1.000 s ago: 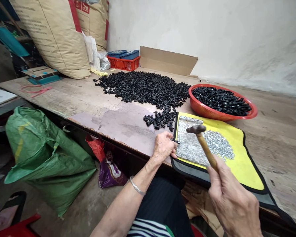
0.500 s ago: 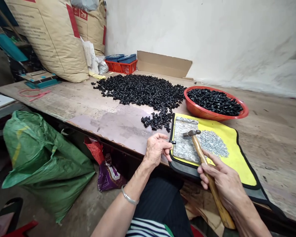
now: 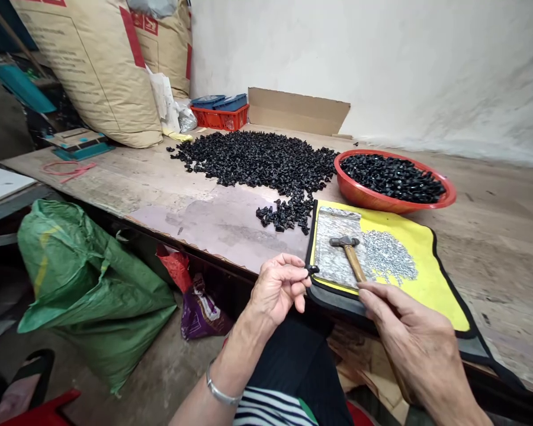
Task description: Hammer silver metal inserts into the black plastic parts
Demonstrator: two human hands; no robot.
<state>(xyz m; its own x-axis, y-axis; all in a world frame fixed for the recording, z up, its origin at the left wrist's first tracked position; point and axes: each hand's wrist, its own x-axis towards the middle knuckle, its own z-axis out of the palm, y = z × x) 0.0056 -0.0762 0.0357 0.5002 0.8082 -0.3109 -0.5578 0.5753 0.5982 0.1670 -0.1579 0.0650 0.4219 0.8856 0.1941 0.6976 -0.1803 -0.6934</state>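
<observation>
Between thumb and forefinger, my left hand [image 3: 281, 289] pinches a small black plastic piece [image 3: 312, 269] at the left edge of the yellow mat [image 3: 430, 290]. My right hand [image 3: 415, 337] is wrapped round the wooden handle of a hammer [image 3: 352, 258]. The hammer's head is over a worn grey slab [image 3: 333, 267] on the mat; whether it touches the slab I cannot tell. Right of the slab lies a heap of small silvery metal bits [image 3: 389, 255]. Beyond the mat, a large pile of black pieces [image 3: 257, 157] spreads over the table, with a smaller cluster trailing towards me.
A red bowl [image 3: 446, 195] full of black pieces stands behind the mat. At the back are a red basket [image 3: 220, 119] with blue lids, a cardboard strip [image 3: 297, 110] and large paper sacks [image 3: 89, 71]. A green sack [image 3: 93, 290] stands on the floor by the table's front edge [image 3: 195, 251].
My left hand has moved slightly down and left, and the black piece is turned differently. The hammer's handle has swung steeper, with my right hand now over more of it.
</observation>
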